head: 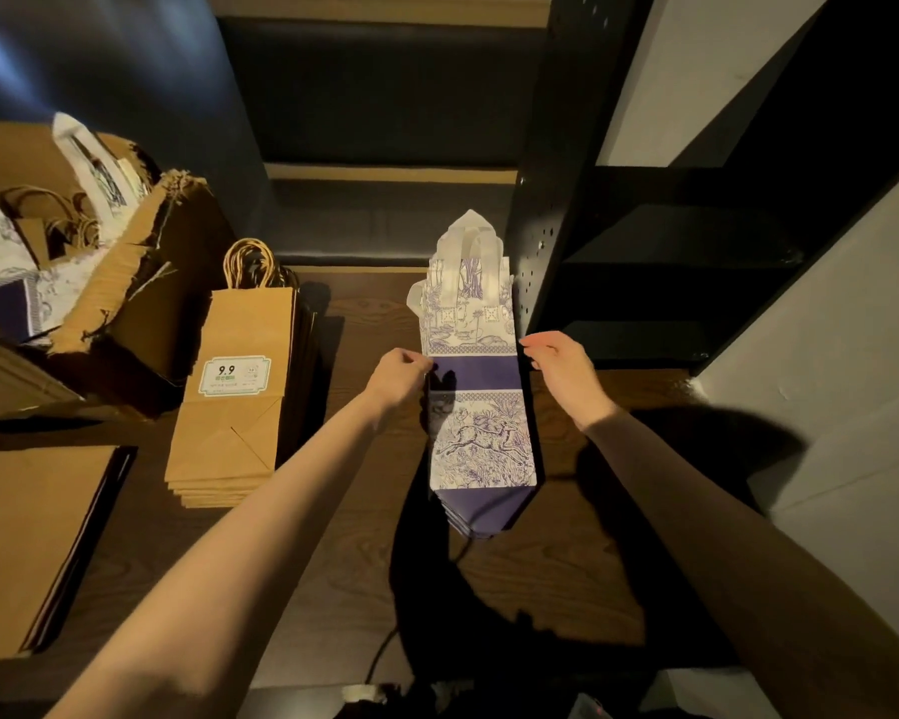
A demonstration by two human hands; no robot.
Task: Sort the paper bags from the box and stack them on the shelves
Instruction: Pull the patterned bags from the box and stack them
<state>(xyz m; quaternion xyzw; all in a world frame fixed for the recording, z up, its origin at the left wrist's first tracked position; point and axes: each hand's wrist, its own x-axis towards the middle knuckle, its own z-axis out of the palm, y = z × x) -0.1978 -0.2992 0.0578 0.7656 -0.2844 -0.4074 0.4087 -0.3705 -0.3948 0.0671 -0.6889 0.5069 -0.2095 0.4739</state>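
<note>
Stacked flat on the dark wooden shelf, at one o'clock of centre: purple-and-white printed paper bags. Pinching the stack's left edge, the left hand; just off its right edge, the right hand, fingers relaxed, holding nothing. At nine o'clock, brown paper bags; at ten o'clock, a torn cardboard box.

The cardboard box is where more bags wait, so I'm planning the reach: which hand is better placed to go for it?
Probably the left hand: the torn box sits on its side, the right hand on the printed stack's far side.
</note>
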